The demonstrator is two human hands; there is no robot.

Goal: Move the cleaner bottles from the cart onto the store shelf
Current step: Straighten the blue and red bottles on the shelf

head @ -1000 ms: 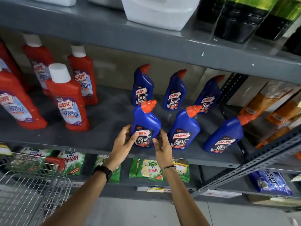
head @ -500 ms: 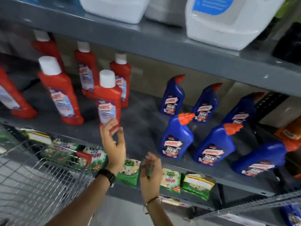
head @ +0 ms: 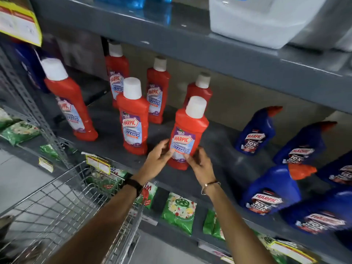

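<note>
Red bottle, front of shelf.
My left hand and right hand both gripped the red cleaner bottle, upright on the grey shelf.

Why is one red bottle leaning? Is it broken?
Not broken. The front red bottle tilts because both hands, left hand and right hand, are touching it. No spills show on the shelf.

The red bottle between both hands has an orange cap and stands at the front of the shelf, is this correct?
Not quite: in the head view the red bottle has a white cap, not orange. The rest holds: left hand and right hand are on it at the front of the shelf.
</note>
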